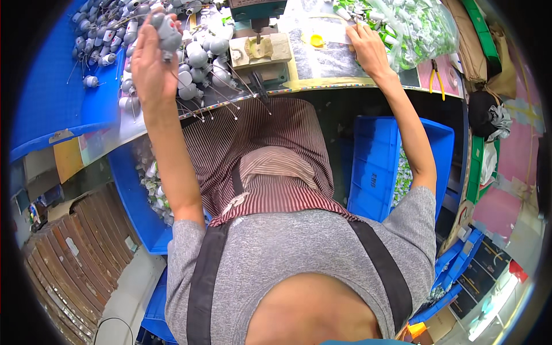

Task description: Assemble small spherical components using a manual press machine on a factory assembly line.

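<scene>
My left hand [155,72] is raised at the bench's left side, its fingers closed around a rounded grey plastic part [170,39] with a white and red patch. Behind it and beside it lies a heap of similar grey parts [198,54], many with thin white-tipped wires hanging over the bench edge. My right hand [368,49] reaches to the far right, fingertips pinched at the edge of a pile of small green and white plastic pieces [359,11]. What those fingertips hold is too small to make out. Between my hands stands a press head [259,26] above a pale fixture block [260,50].
A yellow round piece [317,40] lies on the bench sheet. Yellow-handled pliers [437,80] hang at the bench's right edge. A large blue bin [63,115] stands left; a blue crate [374,164] stands below the bench at right, another blue crate [129,195] at left.
</scene>
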### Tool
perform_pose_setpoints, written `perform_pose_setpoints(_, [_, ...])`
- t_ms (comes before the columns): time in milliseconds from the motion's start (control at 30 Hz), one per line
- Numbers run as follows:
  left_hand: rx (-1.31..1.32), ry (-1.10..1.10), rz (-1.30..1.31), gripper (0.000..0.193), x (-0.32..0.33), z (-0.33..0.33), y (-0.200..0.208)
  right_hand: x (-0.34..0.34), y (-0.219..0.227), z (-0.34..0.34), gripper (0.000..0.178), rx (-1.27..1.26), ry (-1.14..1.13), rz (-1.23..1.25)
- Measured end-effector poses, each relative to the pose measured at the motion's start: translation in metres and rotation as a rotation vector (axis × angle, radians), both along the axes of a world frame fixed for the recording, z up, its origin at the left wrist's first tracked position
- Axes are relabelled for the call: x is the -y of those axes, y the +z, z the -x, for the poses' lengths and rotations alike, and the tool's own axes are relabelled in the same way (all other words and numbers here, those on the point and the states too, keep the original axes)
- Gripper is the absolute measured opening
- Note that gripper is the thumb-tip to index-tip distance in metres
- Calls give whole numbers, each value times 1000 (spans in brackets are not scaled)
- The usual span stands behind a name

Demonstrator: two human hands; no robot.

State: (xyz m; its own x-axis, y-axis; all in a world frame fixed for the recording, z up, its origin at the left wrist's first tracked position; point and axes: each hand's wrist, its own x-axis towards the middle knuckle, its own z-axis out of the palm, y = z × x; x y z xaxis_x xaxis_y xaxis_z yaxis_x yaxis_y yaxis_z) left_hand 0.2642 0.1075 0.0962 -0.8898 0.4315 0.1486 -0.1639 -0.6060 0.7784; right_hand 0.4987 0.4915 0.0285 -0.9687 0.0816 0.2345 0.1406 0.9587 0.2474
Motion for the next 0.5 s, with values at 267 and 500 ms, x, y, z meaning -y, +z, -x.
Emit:
perform_pose_setpoints(267, [164,-261,-16,45,2,-53,-37,-6,1,1,45,32,-36,-100])
perform_pose_setpoints(500, [165,-243,111,40,-7,-85,-44,-16,-3,-5,29,-177,30,145])
